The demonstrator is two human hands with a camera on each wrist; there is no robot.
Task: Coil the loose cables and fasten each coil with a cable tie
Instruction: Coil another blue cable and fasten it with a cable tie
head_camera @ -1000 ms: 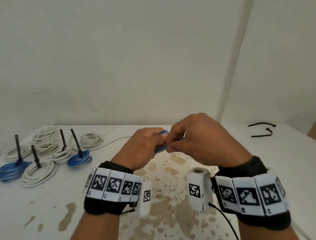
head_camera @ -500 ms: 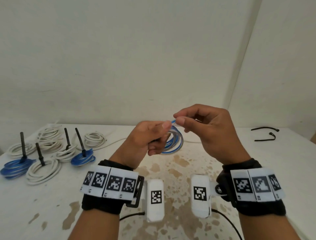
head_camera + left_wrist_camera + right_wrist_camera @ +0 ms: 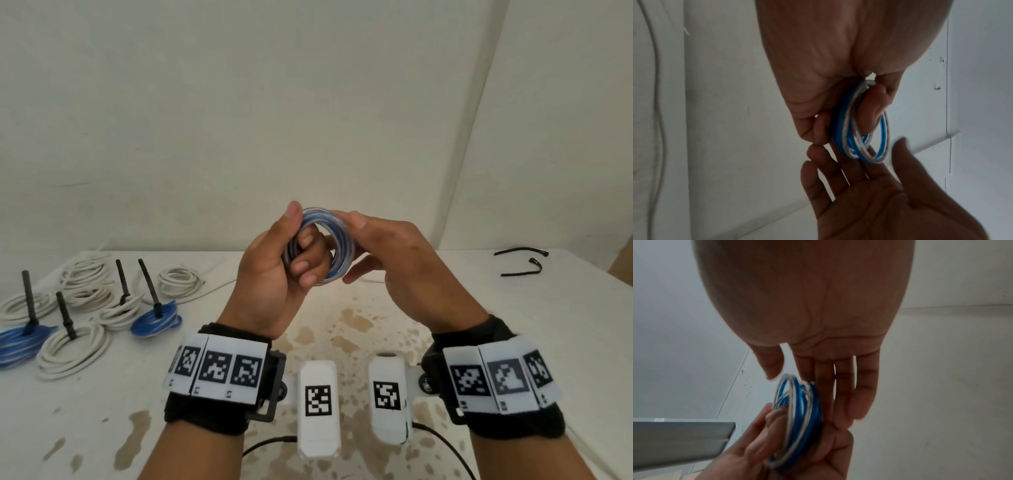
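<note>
A small coil of blue and white cable [image 3: 343,240] is held in the air above the white table [image 3: 513,342]. My left hand [image 3: 301,246] grips it, thumb on the top and fingers curled through the middle. In the left wrist view the coil [image 3: 859,138] hangs below the left palm [image 3: 828,65]. My right hand [image 3: 376,250] is open, its straight fingers against the coil's right side and thumb near the top. The right wrist view shows the right hand's fingers [image 3: 844,386] flat beside the coil [image 3: 803,410]. No tie is on this coil.
At the left of the table lie several white coils [image 3: 72,349] and blue coils [image 3: 156,322] with black ties standing up. A loose white cable [image 3: 212,287] trails from them. Two black cable ties [image 3: 520,251] lie at the back right. The table's right edge is near.
Both hands rose and the coil turned to face me. My right hand let go of the pinched cable end and opened flat against the coil. My left hand kept its hold.
</note>
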